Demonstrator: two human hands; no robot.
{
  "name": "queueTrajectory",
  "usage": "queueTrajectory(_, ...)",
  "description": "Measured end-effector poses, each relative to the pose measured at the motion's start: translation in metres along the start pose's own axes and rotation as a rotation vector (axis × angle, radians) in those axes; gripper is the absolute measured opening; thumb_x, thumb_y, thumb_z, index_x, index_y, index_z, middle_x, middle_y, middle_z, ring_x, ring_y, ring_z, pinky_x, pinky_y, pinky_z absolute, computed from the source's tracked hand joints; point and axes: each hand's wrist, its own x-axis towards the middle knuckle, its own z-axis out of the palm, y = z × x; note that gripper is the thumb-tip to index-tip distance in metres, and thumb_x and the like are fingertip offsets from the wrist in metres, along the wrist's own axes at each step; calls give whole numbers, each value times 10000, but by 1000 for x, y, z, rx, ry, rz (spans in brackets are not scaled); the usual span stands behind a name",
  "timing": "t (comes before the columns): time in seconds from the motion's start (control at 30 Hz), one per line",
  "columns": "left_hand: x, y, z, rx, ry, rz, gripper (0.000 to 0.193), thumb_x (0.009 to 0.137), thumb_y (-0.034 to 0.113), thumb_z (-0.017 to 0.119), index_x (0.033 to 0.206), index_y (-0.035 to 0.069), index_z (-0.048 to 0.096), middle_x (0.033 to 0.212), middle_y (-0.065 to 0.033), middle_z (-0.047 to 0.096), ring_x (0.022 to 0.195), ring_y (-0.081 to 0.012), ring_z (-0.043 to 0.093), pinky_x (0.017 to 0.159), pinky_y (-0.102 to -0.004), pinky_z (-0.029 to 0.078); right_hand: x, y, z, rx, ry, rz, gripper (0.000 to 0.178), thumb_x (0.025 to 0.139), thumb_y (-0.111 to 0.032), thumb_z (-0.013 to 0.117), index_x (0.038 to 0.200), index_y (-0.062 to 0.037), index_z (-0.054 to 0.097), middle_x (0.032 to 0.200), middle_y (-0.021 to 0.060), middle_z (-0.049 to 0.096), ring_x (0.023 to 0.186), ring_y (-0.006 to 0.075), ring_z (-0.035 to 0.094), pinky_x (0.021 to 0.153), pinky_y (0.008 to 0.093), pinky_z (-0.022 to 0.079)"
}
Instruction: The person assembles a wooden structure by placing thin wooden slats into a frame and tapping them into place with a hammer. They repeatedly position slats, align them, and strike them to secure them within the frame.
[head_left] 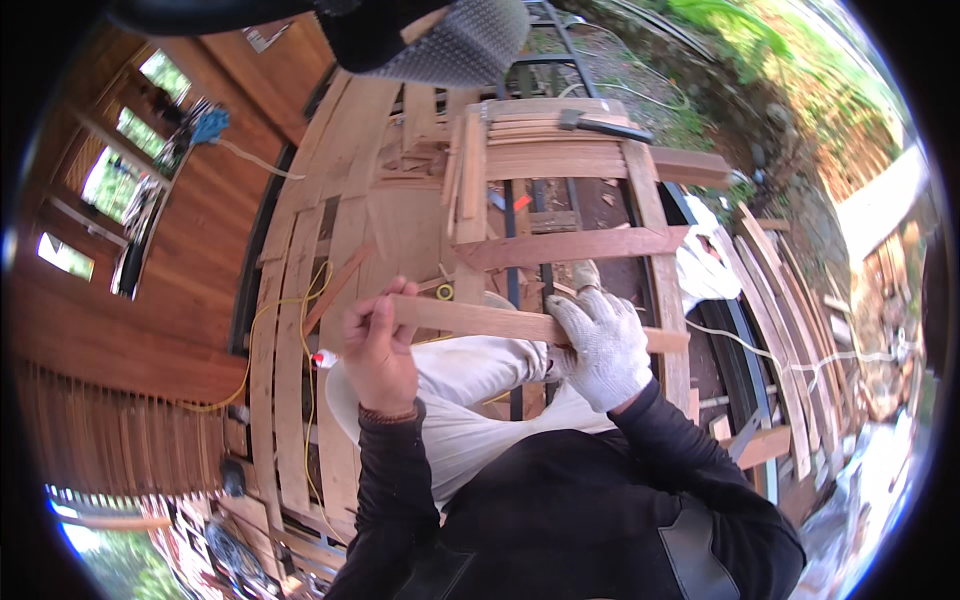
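Observation:
A flat wooden slat (pixel 475 319) lies crosswise in front of my body, above my lap. Its left end is pinched between the thumb and fingers of my left hand (pixel 382 345), which is bare. My right hand (pixel 605 345), in a white knit glove, closes over the slat farther along; its right end sticks out past the glove. Just beyond is a wooden frame (pixel 650 225) with a reddish crosspiece (pixel 570 247). Several thin slats (pixel 555 160) fill the frame's far part. A hammer (pixel 600 125) rests on top of them.
A yellow cord (pixel 312 340) runs over the planks at left, near a yellow tape roll (pixel 445 292). A wooden wall (pixel 215 210) with windows rises at left. Long boards (pixel 785 320), a white bag (pixel 708 262) and a saw blade (pixel 745 435) are at right.

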Motion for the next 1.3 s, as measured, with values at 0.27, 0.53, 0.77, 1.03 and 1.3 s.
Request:
queueTrajectory(0.27, -19, -26, -39, 329, 118, -249, 160, 1071, 133, 628, 1214, 61, 621, 1208, -134, 739, 985, -195, 750, 823, -333, 649, 11, 7, -9, -208, 92, -38, 332, 807, -186, 649, 1125, -131, 728, 974, 41, 648, 1045, 261, 649, 1164, 529, 372)
queueTrajectory(0.53, -15, -20, -55, 132, 196, -177, 169, 1080, 186, 621, 1185, 53, 627, 1166, -105, 728, 1007, -163, 710, 838, -296, 602, 8, 15, -5, -11, 59, -13, 375, 769, -165, 719, 1140, -111, 714, 1011, 82, 663, 1050, 294, 657, 1098, 504, 440)
queueTrajectory(0.77, -22, -34, -13, 501, -306, -169, 432, 1062, 267, 659, 1401, 9, 584, 1301, -129, 673, 1186, -204, 626, 1031, -333, 487, -21, 2, 24, 1296, -100, 661, 294, 1036, -238, 661, 1233, -21, 670, 1130, 56, 708, 987, 149, 671, 895, 347, 557)
queueTrajectory(1.03, -50, -54, 4, 782, -847, -511, 318, 1040, 225, 680, 1183, -57, 701, 1076, -112, 738, 963, -207, 682, 883, -347, 543, -21, 27, 14, 1766, 398, 805, 340, 1080, -272, 614, 1296, -12, 655, 1138, 56, 701, 1017, 156, 679, 904, 314, 559)
queueTrajectory(1.3, -19, -66, -46, 961, -599, 65, 362, 1056, 315, 637, 1188, -19, 676, 1118, -175, 703, 979, -286, 651, 878, -423, 538, -36, 49, -22, 1418, 341, 834, 353, 1048, -274, 621, 1325, -59, 665, 1178, 26, 691, 1034, 134, 648, 872, 277, 548)
